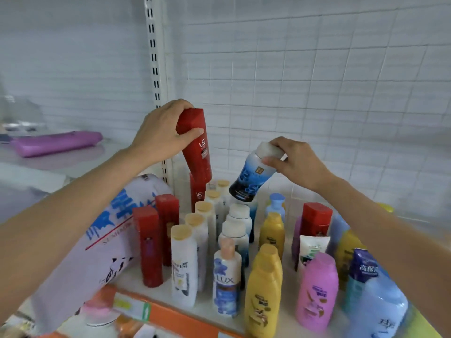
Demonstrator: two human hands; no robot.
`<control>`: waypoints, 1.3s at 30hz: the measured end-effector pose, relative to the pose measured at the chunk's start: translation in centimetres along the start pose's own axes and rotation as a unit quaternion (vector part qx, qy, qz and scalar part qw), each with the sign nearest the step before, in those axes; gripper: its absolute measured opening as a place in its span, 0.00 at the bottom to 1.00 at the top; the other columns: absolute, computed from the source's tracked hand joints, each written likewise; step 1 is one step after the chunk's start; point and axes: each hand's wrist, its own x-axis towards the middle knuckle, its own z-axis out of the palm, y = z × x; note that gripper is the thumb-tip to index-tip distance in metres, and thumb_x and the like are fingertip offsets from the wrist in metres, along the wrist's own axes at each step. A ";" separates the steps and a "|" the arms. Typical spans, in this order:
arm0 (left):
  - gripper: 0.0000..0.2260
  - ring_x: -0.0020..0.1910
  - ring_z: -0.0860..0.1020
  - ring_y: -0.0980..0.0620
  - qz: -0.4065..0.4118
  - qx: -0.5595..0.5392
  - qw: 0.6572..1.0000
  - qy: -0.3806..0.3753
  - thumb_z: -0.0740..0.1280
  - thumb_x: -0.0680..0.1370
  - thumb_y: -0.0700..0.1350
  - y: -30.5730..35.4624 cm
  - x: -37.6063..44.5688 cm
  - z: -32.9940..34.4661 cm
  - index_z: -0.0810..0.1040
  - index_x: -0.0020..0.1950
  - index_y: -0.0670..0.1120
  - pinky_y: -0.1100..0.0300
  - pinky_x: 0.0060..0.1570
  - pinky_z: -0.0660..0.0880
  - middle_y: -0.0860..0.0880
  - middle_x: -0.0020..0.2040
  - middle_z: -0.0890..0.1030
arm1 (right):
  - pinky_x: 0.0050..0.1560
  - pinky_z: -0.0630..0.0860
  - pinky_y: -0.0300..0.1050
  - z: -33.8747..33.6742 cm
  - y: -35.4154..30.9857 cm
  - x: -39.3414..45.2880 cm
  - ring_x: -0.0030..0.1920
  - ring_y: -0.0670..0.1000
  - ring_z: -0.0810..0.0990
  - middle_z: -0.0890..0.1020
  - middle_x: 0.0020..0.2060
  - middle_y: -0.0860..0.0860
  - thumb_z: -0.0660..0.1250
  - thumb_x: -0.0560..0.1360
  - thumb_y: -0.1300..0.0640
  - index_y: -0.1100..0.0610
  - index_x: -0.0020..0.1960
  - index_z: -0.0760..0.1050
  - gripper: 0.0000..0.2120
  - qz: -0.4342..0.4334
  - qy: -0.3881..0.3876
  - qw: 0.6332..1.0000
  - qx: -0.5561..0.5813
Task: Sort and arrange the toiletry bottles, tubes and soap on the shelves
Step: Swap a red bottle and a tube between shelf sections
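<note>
- The left hand (162, 132) gripped a red bottle (195, 145) by its cap end, tilted above the red row's (156, 237) back end.
- The right hand (296, 162) pinched the white cap of a blue-and-black bottle (249, 178), held over matching bottles (238, 225).
- On the shelf (185, 322), the white gold-capped bottles (192, 242) already stood in a file, so that part seemed sorted.
- Yellow (264, 293), pink (317, 286) and blue bottles (380, 306) at the right looked mixed, likely unsorted.
- A purple bottle (57, 142) lay on the neighbouring shelf.

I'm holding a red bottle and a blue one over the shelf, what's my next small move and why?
Probably lower the red bottle in your left hand behind the upright red bottles at the back left: it hangs tilted just above that row, matching their colour.
</note>
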 end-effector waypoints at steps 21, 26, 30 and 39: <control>0.20 0.54 0.76 0.49 -0.048 -0.020 0.988 -0.146 0.69 0.73 0.51 -8.3 0.5 5.2 0.73 0.62 0.48 0.52 0.56 0.74 0.49 0.58 0.79 | 0.45 0.77 0.45 11.6 2.6 2.4 0.44 0.57 0.83 0.74 0.52 0.55 0.66 0.75 0.57 0.64 0.59 0.72 0.16 0.145 -0.375 0.914 -0.061; 0.22 0.56 0.77 0.48 -0.066 -0.025 0.977 -0.201 0.71 0.72 0.50 -8.5 1.2 6.9 0.72 0.64 0.48 0.55 0.54 0.73 0.47 0.59 0.79 | 0.47 0.74 0.42 11.5 3.0 2.9 0.44 0.50 0.77 0.74 0.56 0.54 0.66 0.75 0.54 0.61 0.62 0.71 0.18 0.147 -0.392 0.905 -0.081; 0.21 0.56 0.75 0.49 -0.077 -0.022 0.965 -0.251 0.72 0.71 0.49 -8.7 1.8 8.6 0.74 0.62 0.49 0.56 0.54 0.72 0.47 0.59 0.78 | 0.50 0.67 0.38 10.6 2.9 3.4 0.50 0.50 0.73 0.74 0.60 0.53 0.66 0.75 0.52 0.58 0.65 0.69 0.21 0.147 -0.381 0.908 -0.091; 0.22 0.58 0.75 0.49 -0.054 0.050 0.916 -0.395 0.76 0.67 0.45 -9.5 1.7 13.0 0.77 0.60 0.48 0.59 0.53 0.71 0.47 0.59 0.78 | 0.61 0.69 0.43 6.1 3.5 1.4 0.60 0.52 0.74 0.79 0.57 0.53 0.63 0.76 0.53 0.57 0.64 0.72 0.17 0.132 -0.297 0.942 -0.087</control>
